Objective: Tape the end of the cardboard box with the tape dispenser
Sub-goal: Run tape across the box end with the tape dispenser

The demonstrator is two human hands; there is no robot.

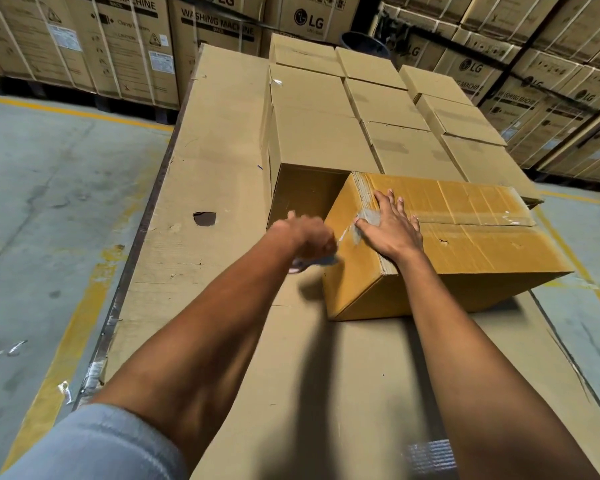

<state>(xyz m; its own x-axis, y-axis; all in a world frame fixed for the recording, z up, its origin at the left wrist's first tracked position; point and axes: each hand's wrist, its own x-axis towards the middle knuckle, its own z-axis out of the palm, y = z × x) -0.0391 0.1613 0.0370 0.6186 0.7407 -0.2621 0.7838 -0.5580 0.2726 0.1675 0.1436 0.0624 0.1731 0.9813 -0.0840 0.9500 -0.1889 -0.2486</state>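
A yellow-brown cardboard box (465, 244) lies on a cardboard-covered work surface (326, 393), its near-left end turned toward me. My right hand (390, 226) rests flat, fingers spread, on the box top at that end, pressing on clear tape (364, 220) along the seam. My left hand (309, 237) is blurred, closed around the tape dispenser (314, 263), of which only a grey-white part shows below the fist. The dispenser sits against the box's end face, just left of the taped corner.
Several sealed brown boxes (361, 109) stand in rows right behind the yellow box. Tall stacks of washing machine cartons (118, 46) line the back and right. Concrete floor (49, 202) with yellow lines lies to the left. A hole (205, 218) marks the surface.
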